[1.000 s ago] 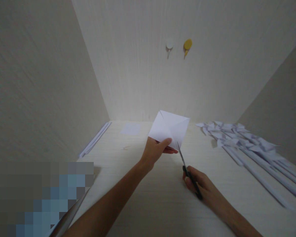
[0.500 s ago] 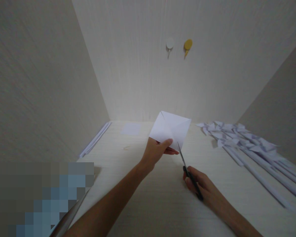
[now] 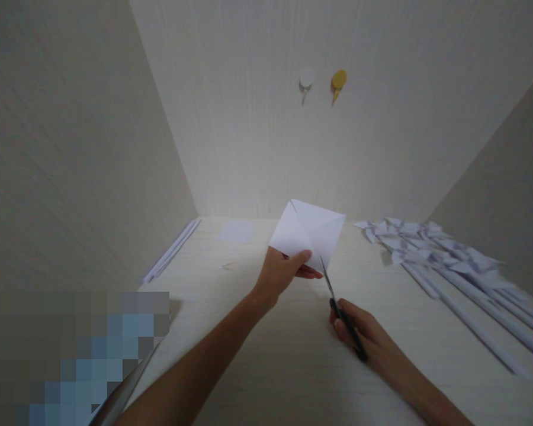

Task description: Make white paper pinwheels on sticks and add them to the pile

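Note:
My left hand [image 3: 281,273] pinches the near corner of a white square paper sheet [image 3: 306,229] with crease lines, held up above the pale wooden table [image 3: 293,355]. My right hand [image 3: 364,334] grips black-handled scissors [image 3: 337,302]. Their blades point up and away, and the tips touch the sheet's lower edge just right of my left thumb.
Several white paper pinwheels on rolled paper sticks [image 3: 448,266] lie at the right. A small paper square [image 3: 235,231] lies at the back, with paper strips [image 3: 171,251] along the left wall. Two hooks, white [image 3: 306,80] and yellow [image 3: 338,80], are on the back wall.
The sheet has shifted slightly to the right in my left hand. The scissors have stayed almost still at its lower edge.

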The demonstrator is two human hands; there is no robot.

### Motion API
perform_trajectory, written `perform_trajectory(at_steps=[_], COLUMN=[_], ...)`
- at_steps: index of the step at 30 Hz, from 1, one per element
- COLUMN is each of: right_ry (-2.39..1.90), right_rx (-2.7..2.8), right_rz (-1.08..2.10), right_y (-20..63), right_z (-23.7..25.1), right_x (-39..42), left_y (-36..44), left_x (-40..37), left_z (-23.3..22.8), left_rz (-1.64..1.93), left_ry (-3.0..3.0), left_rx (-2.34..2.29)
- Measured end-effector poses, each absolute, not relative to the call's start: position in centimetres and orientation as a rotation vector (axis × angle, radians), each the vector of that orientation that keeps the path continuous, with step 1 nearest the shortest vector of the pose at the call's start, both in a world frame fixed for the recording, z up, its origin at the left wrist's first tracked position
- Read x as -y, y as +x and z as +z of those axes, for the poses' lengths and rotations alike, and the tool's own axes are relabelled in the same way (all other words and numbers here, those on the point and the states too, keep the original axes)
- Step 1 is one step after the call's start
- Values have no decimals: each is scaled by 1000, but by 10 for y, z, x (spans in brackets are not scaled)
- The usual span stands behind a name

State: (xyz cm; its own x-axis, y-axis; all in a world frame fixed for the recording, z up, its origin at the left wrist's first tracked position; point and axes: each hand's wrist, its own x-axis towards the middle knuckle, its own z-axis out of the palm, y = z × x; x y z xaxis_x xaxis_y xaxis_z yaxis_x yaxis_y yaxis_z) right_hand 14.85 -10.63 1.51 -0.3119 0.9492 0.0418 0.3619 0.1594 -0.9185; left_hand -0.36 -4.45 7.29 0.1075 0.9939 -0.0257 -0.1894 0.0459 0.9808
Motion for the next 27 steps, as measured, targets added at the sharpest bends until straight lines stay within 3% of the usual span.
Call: perform_trajectory(at_steps=[27], right_ry=[-1226], right_rx=[1898], right_rz=[1112], right_y=[155], right_z=[8], right_x=[101], left_y=[-1], left_x=[48], left_z=[74], left_rz=[1164], left_ry=[1113], left_rx=[-1006])
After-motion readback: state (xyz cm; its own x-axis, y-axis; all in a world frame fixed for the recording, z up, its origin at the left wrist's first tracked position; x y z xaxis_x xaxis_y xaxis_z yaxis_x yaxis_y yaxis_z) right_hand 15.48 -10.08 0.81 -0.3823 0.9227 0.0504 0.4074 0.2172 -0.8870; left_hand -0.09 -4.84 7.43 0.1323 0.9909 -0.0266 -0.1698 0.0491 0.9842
